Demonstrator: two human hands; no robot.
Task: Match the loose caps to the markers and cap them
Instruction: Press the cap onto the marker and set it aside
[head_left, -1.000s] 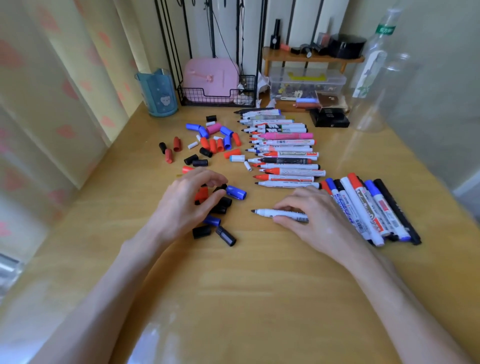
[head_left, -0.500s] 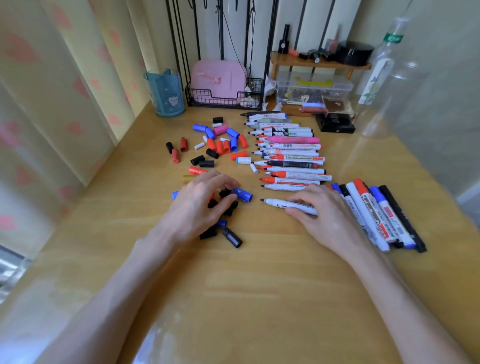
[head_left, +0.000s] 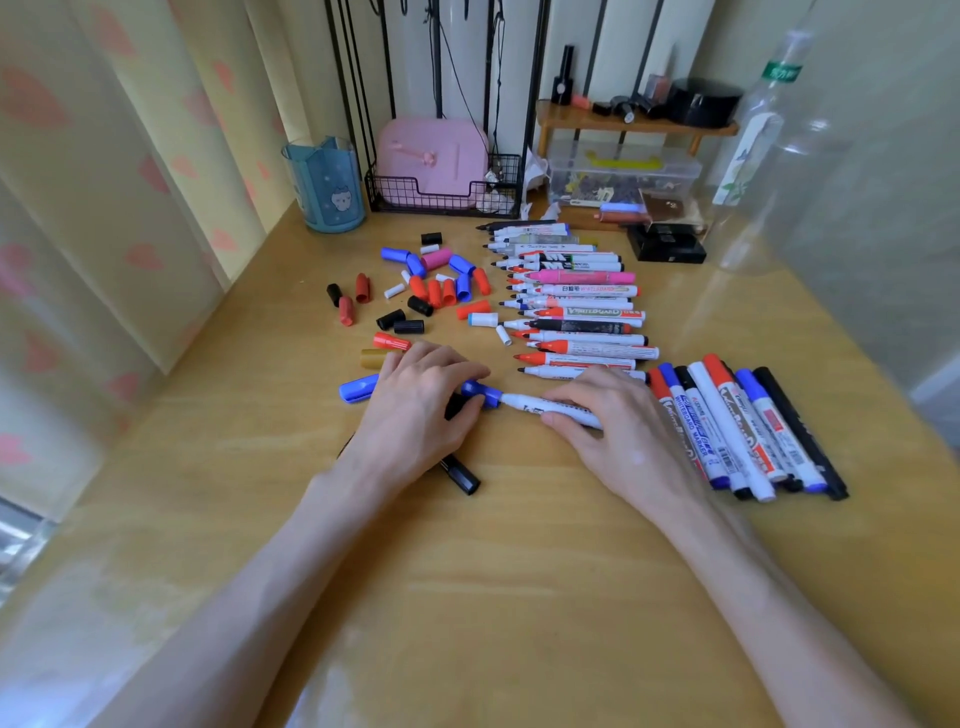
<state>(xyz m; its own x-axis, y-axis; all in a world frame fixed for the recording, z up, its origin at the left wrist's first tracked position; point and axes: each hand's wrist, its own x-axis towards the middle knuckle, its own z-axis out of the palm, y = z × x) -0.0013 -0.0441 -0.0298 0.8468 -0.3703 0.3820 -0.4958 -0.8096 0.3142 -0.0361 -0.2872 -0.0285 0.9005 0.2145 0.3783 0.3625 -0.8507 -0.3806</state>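
a: where is the blue cap (head_left: 480, 393)?
b: the left hand (head_left: 415, 410) pinches it in its fingers (head_left: 462, 370) at the tip of the white marker (head_left: 524, 402), which the right hand (head_left: 618, 431) grips low at the table (head_left: 493, 571).
a: advice?
b: keep both in line, push straight till it seats.

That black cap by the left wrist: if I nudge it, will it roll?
Likely yes: the black cap is a small cylinder lying on its side on a glossy, smooth-looking table. It looks like hard plastic, so probably stiff and light, easily flicked away. Pinching across its sides seems safer than pushing.
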